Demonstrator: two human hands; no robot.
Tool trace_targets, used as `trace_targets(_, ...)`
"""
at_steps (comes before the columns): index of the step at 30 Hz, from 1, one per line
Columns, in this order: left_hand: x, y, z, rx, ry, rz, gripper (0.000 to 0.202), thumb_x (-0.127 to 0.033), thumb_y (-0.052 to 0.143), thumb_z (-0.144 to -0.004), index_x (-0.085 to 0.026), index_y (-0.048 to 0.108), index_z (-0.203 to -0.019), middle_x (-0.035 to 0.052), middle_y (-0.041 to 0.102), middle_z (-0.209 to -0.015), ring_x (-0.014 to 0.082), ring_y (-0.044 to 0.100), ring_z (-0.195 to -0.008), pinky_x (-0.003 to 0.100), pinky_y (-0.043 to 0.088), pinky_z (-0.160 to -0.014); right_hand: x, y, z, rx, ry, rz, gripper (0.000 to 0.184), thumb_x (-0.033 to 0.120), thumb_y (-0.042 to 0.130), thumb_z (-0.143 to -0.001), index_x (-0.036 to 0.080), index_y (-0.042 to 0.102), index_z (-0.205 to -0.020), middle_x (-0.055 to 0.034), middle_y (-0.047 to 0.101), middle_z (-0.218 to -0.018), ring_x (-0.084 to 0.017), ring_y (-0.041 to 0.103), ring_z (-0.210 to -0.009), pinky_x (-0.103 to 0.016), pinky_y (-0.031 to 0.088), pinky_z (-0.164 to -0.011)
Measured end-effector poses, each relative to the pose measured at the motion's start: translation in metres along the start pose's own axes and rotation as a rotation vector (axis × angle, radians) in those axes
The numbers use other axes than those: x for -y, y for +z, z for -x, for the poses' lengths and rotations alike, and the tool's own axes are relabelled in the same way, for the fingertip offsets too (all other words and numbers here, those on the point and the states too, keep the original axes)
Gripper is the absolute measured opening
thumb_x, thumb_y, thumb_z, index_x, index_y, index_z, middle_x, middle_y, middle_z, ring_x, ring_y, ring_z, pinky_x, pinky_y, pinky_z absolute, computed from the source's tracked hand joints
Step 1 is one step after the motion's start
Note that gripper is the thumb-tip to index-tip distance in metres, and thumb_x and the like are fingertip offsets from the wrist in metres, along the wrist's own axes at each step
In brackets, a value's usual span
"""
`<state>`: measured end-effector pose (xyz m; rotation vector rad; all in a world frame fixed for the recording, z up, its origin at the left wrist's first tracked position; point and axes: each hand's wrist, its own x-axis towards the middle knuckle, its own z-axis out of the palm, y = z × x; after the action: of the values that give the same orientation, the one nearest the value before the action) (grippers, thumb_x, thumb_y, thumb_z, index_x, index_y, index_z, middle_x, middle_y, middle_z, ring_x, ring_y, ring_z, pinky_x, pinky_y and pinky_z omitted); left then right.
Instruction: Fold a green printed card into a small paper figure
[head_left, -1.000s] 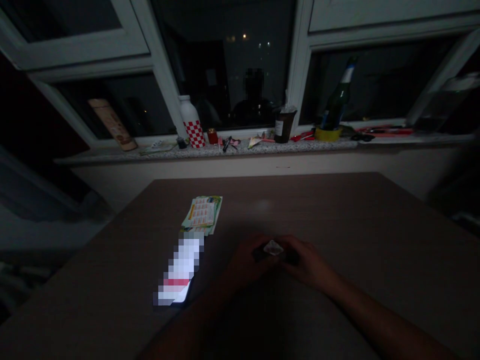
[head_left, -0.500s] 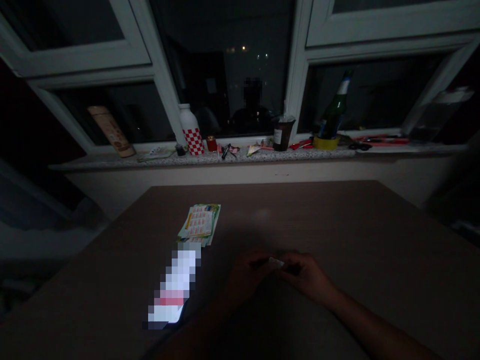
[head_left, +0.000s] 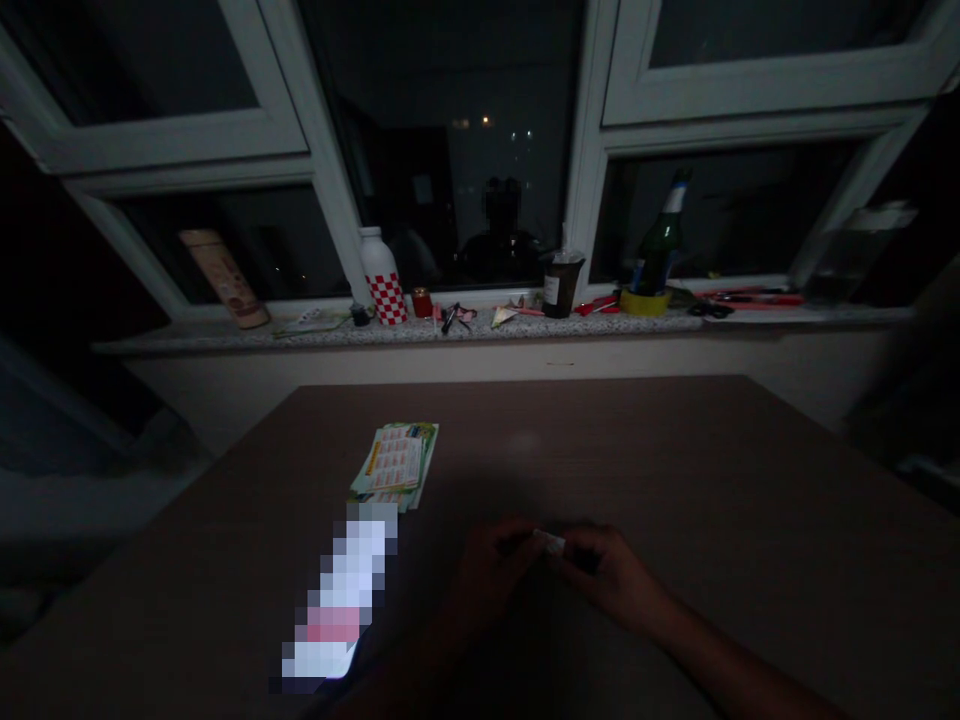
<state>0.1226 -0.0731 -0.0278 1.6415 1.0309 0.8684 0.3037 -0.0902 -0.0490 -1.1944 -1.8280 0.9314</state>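
Note:
Between my two hands is a small whitish piece (head_left: 551, 542), perhaps folded paper; the dim light hides its exact kind. My left hand (head_left: 495, 565) pinches its left end with thumb and fingers. At the right end, the fingertips of my right hand (head_left: 611, 570) are closed on it too. Both hands are low over the brown table (head_left: 712, 470). To the left of them lies a stack of printed cards or leaflets (head_left: 397, 460) in green and white. Nearer to me, a lit phone (head_left: 341, 590) with a blurred-out screen touches or lies close to the stack.
Beyond the table runs a stone windowsill (head_left: 300, 343). On it stand a tan flask (head_left: 225, 280), a red-checked white bottle (head_left: 385, 285), a small red jar (head_left: 422, 302), a dark drink cup (head_left: 562, 285), and a green bottle (head_left: 660, 245) at a yellow tape roll (head_left: 645, 302). Scissors and small scraps lie among them.
The view has tilted up slightly, so everything sits a little lower in the picture. Both hands keep hold of the small whitish piece, which shows slightly more of its surface.

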Motion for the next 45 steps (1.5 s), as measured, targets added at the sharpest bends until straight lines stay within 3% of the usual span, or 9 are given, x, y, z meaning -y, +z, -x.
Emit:
trace_targets(9, 0.0103, -0.0005, -0.0057, -0.024, -0.015, 0.028, 0.026, -0.039, 0.058, -0.081, -0.018, 0.071, -0.086, 0.0017, 0.072, -0.084, 0.0186, 0.064, -0.082, 0.026, 0.048, -0.074, -0.0011, 0.0015, -0.0029, -0.029, 0.003, -0.038, 0.027, 0.034, 0.058, -0.080, 0.016, 0.056, -0.060, 0.0036, 0.047, -0.055, -0.010, 0.042, -0.053, -0.022, 0.034, -0.051)
trace_targets(21, 0.0079, 0.0014, -0.0075, -0.069, -0.046, 0.035, 0.029, -0.042, 0.062, -0.077, -0.018, 0.071, -0.090, 0.0035, 0.073, -0.091, 0.0211, 0.066, -0.088, 0.030, 0.050, -0.081, -0.0041, -0.0004, -0.0044, -0.075, 0.046, -0.093, 0.032, 0.044, 0.057, -0.080, 0.017, 0.059, -0.063, 0.0025, 0.051, -0.057, -0.011, 0.047, -0.056, -0.022, 0.038, -0.052)
trace_targets(36, 0.0027, 0.0014, -0.0059, -0.025, 0.023, -0.015, 0.020, -0.033, 0.061, -0.079, -0.018, 0.071, -0.088, 0.0025, 0.070, -0.085, 0.0180, 0.063, -0.083, 0.026, 0.047, -0.075, -0.0060, -0.0029, -0.0021, -0.077, 0.021, -0.037, 0.024, 0.037, 0.060, -0.080, 0.017, 0.062, -0.067, 0.0012, 0.055, -0.058, -0.012, 0.050, -0.056, -0.023, 0.039, -0.053)
trace_targets(45, 0.0016, 0.0048, -0.0048, -0.037, -0.005, 0.016, 0.024, -0.036, 0.058, -0.082, -0.017, 0.071, -0.086, 0.0020, 0.070, -0.081, 0.0172, 0.063, -0.078, 0.024, 0.046, -0.069, -0.0064, -0.0029, -0.0025, -0.057, 0.067, -0.076, 0.026, 0.038, 0.063, -0.076, 0.017, 0.058, -0.061, 0.0017, 0.055, -0.057, -0.011, 0.048, -0.054, -0.023, 0.038, -0.053)
